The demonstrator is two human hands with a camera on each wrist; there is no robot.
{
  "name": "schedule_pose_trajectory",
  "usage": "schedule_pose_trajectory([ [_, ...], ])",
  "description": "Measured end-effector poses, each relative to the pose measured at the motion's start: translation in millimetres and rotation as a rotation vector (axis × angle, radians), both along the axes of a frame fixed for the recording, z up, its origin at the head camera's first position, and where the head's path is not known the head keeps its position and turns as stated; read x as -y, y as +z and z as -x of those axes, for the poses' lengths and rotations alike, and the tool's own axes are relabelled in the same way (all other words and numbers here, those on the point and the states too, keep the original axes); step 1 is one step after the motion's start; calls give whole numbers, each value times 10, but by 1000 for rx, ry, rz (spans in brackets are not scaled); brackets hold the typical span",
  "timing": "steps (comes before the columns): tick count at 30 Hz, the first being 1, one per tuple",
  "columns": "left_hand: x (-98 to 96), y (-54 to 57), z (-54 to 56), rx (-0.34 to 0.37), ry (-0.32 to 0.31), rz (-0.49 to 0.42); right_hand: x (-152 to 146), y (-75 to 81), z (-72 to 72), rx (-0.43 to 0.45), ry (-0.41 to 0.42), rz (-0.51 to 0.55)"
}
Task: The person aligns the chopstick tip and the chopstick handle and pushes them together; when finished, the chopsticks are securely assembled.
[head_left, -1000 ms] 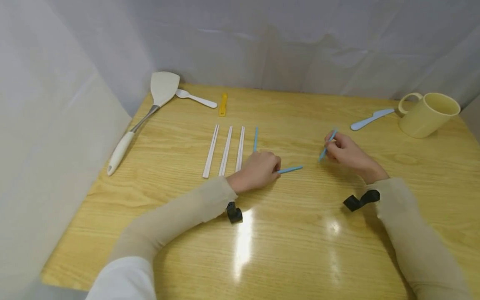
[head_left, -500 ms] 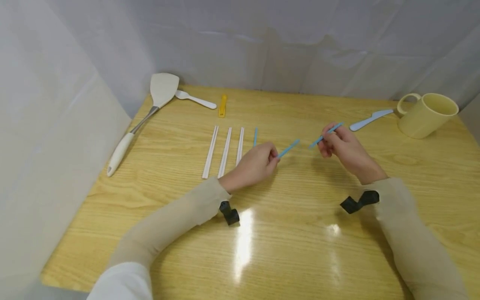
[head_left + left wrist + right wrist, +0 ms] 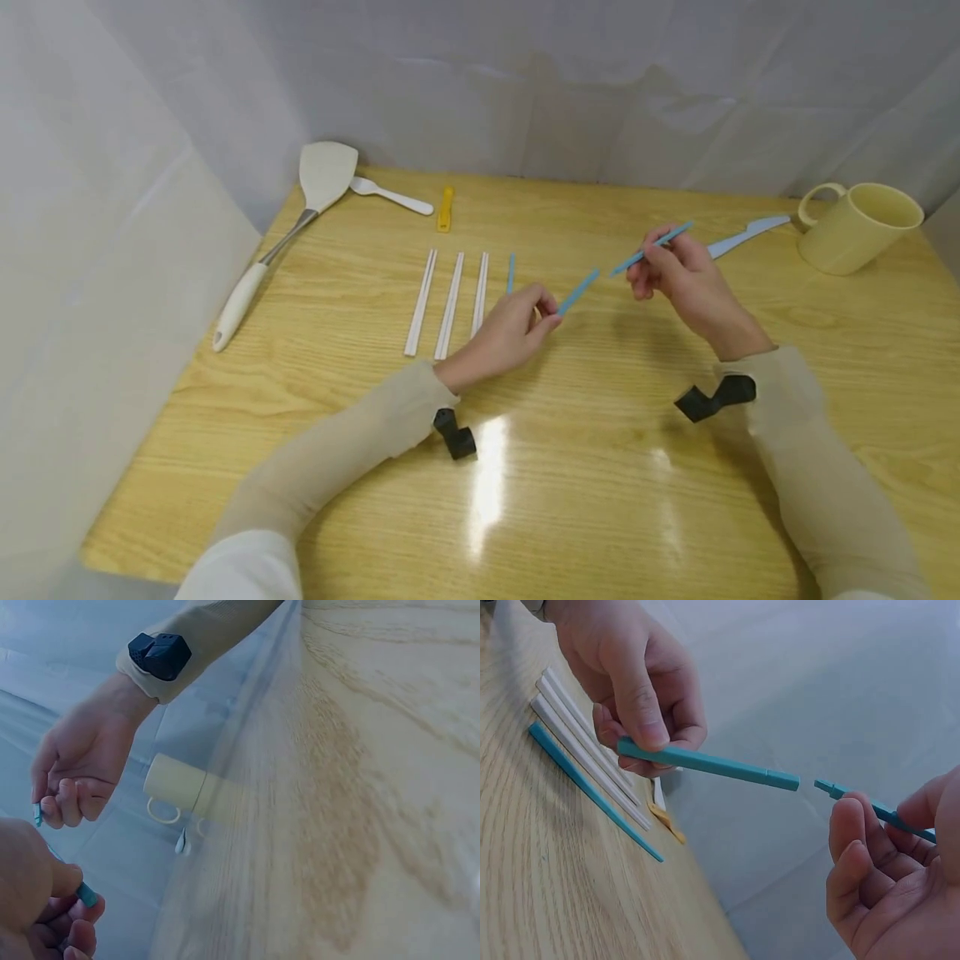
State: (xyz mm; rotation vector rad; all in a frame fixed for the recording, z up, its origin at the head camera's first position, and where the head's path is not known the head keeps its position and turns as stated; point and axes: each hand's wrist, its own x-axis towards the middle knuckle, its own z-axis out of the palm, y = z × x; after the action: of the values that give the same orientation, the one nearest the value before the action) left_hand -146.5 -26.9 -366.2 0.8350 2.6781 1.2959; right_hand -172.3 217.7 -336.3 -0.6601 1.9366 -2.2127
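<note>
My left hand (image 3: 510,333) pinches a blue chopstick section (image 3: 712,763) between thumb and fingers, its wider end pointing right. Facing it, my right hand (image 3: 693,296) holds a second blue section (image 3: 652,247), whose stepped, narrower tip shows in the right wrist view. A small gap separates the two ends, which point roughly at each other above the table. Another blue chopstick piece (image 3: 592,791) lies on the wood beyond my left hand, partly hidden by it in the head view. Left of that lie three pairs of white chopsticks (image 3: 449,304).
A white spatula (image 3: 283,242) lies along the left side, near a white fork (image 3: 393,197) and a yellow clip-like piece (image 3: 446,210). At the back right are a pale blue knife (image 3: 750,235) and a yellow mug (image 3: 855,233). White sheeting (image 3: 480,92) hangs behind the table.
The left section has swung from pointing right to pointing up and right. My right hand has moved up and turned its section towards the left one, so the ends are now nearer each other.
</note>
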Motion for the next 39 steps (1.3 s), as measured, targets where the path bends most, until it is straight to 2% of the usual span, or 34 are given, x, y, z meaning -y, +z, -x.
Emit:
schedule_pose_trajectory([
  [19,-7,-62,-18,-34,-27,8,7,-90,19,-56,56,34],
  [25,-13,-65,-26,-46,-33,-5,-12,-106,22,-47,93,15],
  [32,-22,-57,-39,-73,-36,-8,-21,-117,31,-85,114,3],
  [39,-47,-72,-70,-45,-32,7,10,-145,30,-105,157,32],
])
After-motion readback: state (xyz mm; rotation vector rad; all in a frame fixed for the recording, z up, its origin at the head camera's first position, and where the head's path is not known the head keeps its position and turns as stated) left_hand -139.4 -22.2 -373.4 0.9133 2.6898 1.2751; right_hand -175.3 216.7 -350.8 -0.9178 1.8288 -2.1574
